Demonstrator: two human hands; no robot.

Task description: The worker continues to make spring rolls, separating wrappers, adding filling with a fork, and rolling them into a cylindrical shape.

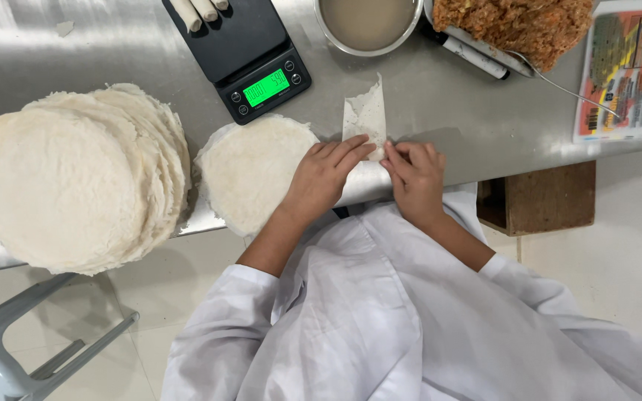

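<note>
one wrapper (365, 111), two hands (325, 174) (414, 174), two wrapper stacks (76, 174)

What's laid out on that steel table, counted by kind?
Wrapper stacks: 2
Wrapper being rolled: 1
Finished rolls on the scale: 3
Digital scale: 1
Bowl of liquid: 1
Filling tray: 1
Printed sheet: 1
Total: 10
</note>
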